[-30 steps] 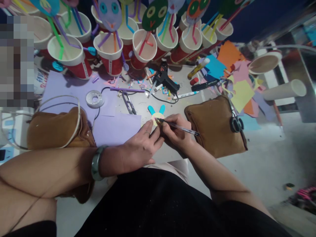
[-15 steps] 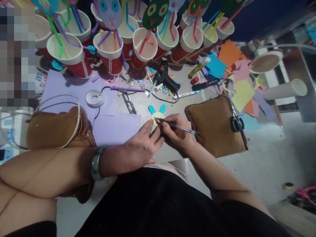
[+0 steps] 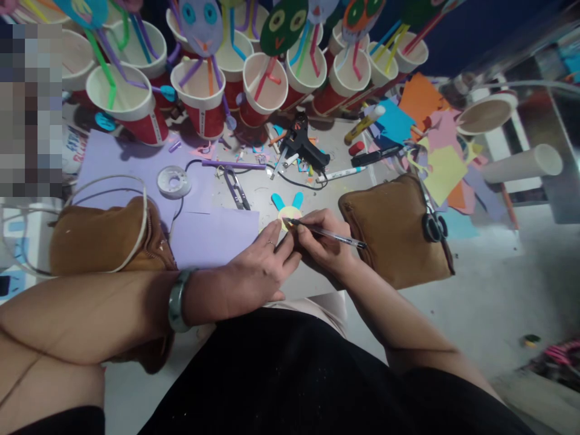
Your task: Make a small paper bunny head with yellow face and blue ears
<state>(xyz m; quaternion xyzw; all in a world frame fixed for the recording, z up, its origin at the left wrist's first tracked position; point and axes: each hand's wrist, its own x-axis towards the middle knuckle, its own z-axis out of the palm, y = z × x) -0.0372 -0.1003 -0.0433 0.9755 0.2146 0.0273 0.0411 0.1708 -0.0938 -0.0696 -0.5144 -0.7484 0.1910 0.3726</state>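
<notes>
A small paper cutout [image 3: 290, 213] lies on the table in front of me, a round pale-yellow face with two blue ears. My right hand [image 3: 327, 240] is closed round a clear-barrelled pen [image 3: 333, 232], whose tip meets the yellow face. Spread out flat, my left hand [image 3: 260, 263] rests with its fingertips at the cutout's lower edge; part of that edge is hidden under the fingers. Purple paper [image 3: 222, 235] lies beside my left hand. To the right of my right hand is a brown zipped pouch [image 3: 385, 232].
Red and white paper cups [image 3: 199, 109] with straws and paper faces line the back. A black glue gun [image 3: 308, 145], a snipping tool [image 3: 236, 188] and a tape roll [image 3: 174, 181] lie nearer. Scissors [image 3: 435, 226] rest on the pouch, beside coloured paper scraps [image 3: 446, 172].
Hardly anything differs. The pen tip stays on the yellow face with at most a tiny shift, and my left hand keeps its place.
</notes>
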